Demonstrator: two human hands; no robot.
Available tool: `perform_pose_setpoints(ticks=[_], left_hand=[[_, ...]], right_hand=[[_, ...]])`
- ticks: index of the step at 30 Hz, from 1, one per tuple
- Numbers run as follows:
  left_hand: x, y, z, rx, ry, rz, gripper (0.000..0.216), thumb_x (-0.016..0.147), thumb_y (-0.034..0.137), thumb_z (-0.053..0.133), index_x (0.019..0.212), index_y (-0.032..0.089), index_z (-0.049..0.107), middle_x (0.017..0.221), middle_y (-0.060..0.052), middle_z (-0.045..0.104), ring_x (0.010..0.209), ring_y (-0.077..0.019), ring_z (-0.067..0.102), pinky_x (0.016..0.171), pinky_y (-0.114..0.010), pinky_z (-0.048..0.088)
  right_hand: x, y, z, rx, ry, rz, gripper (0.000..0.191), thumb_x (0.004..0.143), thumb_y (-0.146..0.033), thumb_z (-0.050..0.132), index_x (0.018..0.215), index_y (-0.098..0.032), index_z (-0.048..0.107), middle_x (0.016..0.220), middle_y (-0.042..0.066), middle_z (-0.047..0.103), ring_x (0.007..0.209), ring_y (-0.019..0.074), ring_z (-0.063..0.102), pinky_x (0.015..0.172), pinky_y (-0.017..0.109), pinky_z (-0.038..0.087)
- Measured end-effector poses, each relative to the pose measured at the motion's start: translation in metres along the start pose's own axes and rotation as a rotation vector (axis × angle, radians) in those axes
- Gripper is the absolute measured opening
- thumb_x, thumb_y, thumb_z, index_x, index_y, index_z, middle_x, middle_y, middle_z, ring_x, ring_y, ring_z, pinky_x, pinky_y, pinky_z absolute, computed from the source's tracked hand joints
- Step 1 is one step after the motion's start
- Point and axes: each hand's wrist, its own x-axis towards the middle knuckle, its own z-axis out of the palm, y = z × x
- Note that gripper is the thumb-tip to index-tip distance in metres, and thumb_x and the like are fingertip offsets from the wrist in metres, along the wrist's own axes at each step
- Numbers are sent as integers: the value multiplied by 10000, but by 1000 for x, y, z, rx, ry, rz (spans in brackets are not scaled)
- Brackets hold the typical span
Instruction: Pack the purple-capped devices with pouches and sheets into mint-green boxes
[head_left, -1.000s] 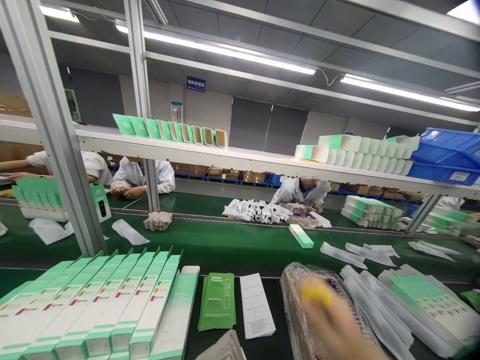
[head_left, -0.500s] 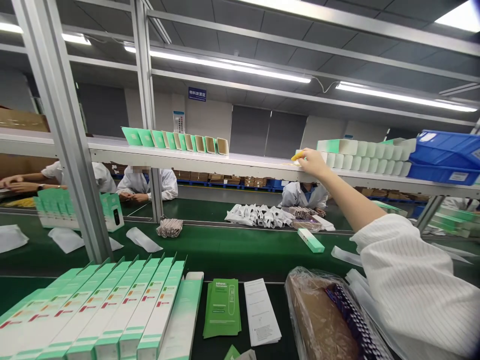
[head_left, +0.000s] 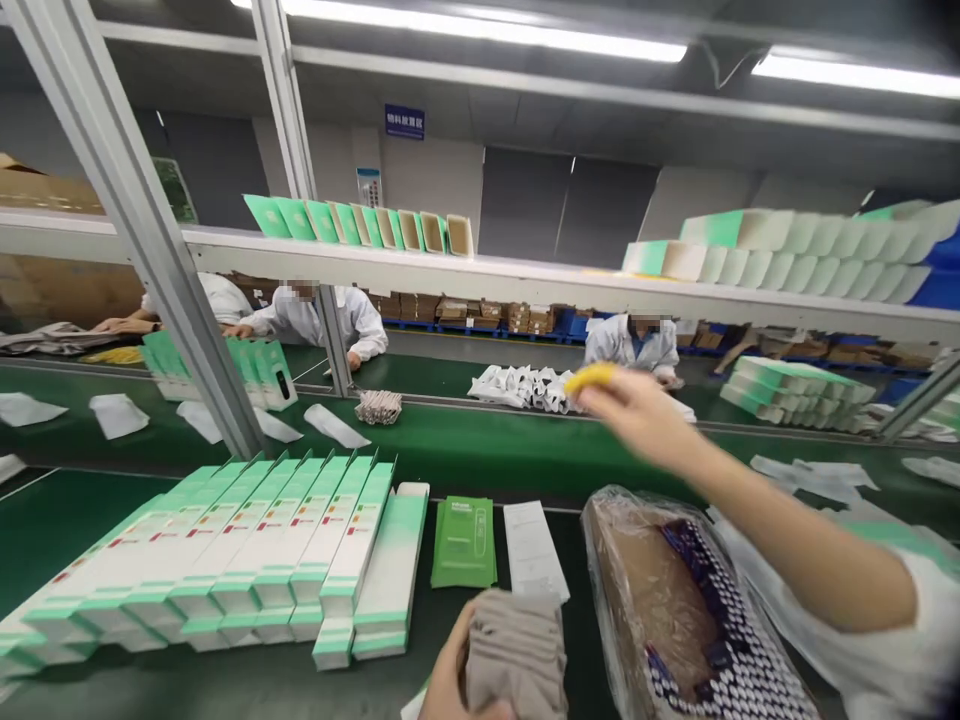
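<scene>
My right hand [head_left: 637,405] is raised over the green belt, below the shelf edge. Its fingers pinch a small yellow thing [head_left: 589,378], too blurred to name exactly. At the bottom, my left hand [head_left: 454,665] is wrapped round a stack of folded grey-brown fabric pouches [head_left: 517,650]. Just beyond that stack lie green booklets [head_left: 463,540] and white printed leaflets [head_left: 534,545]. To the left, several white and green boxes [head_left: 300,540] stand in a leaning row with their flaps up. A plastic bag of batteries [head_left: 720,600] lies to the right.
A white shelf [head_left: 525,272] crosses in front, bearing open cartons [head_left: 795,265] and a row of green-flapped cartons [head_left: 360,222]. A metal post [head_left: 157,240] stands at left. White pouches [head_left: 334,427] lie on the green belt [head_left: 450,440]. Several people in white coats sit beyond.
My right hand has come down from the shelf with the yellow thing. My left hand has come into view holding the fabric pouches. The view has tilted down; a green-white box has left the belt's view.
</scene>
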Motion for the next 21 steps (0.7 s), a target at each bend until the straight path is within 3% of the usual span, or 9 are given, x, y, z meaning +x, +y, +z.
perform_pose_setpoints(ticks=[1, 3, 4, 6, 9, 12, 16, 21], left_hand=[[4, 2, 3, -3, -68, 46, 971, 457, 551, 922, 1286, 195, 560, 1286, -169, 618, 1238, -414, 541, 1032, -456, 452], [11, 9, 9, 15, -174, 113, 991, 500, 529, 913, 1339, 199, 504, 1322, -166, 586, 1239, -394, 542, 1032, -445, 449], [13, 13, 11, 42, -198, 123, 967, 537, 499, 906, 1358, 211, 484, 1341, -161, 569, 1239, -381, 543, 1030, -439, 451], [17, 19, 16, 143, -197, 121, 920, 594, 414, 894, 1384, 239, 457, 1397, -150, 515, 1247, -364, 535, 1028, -434, 452], [20, 20, 21, 311, -96, 113, 914, 610, 290, 888, 1400, 276, 429, 1479, -134, 422, 1253, -351, 522, 1016, -431, 462], [24, 10, 26, 241, 10, 62, 842, 664, 267, 846, 1389, 263, 417, 1446, -133, 473, 1240, -325, 542, 1000, -412, 474], [28, -3, 36, 68, -1, 5, 640, 715, 322, 812, 1273, 196, 525, 1259, -130, 640, 1170, -297, 600, 980, -373, 483], [29, -4, 47, 182, -8, 47, 536, 721, 265, 809, 1206, 203, 591, 1137, -81, 684, 1065, -259, 634, 924, -323, 487]], right_hand=[[-33, -8, 23, 86, -230, 57, 285, 912, -322, 570, 1168, -248, 667, 1092, 44, 708, 975, 227, 655, 875, 370, 508], [-90, -18, 60, 247, -521, 199, 453, 894, -390, 617, 1338, -305, 573, 1218, 53, 678, 1036, 254, 648, 890, 387, 513], [-112, -19, 74, 336, -620, 258, 497, 896, -413, 621, 1375, -311, 540, 1237, 55, 671, 1061, 264, 642, 908, 394, 508], [-143, -18, 94, 505, -647, 349, 557, 898, -427, 627, 1422, -304, 483, 1271, 55, 652, 1114, 272, 621, 951, 398, 490], [-166, -8, 110, 662, -457, 426, 560, 884, -418, 656, 1396, -261, 493, 1317, 69, 616, 1190, 280, 579, 1021, 412, 444], [-184, 0, 122, 698, -240, 525, 563, 886, -411, 652, 1388, -244, 459, 1381, 92, 562, 1286, 283, 507, 1098, 442, 371], [-211, 6, 143, 769, -46, 642, 655, 861, -431, 674, 1418, -248, 382, 1434, 105, 509, 1340, 277, 456, 1135, 448, 332], [-232, 12, 164, 974, 187, 780, 565, 863, -476, 669, 1352, -284, 461, 1402, 76, 553, 1328, 262, 480, 1129, 419, 349]])
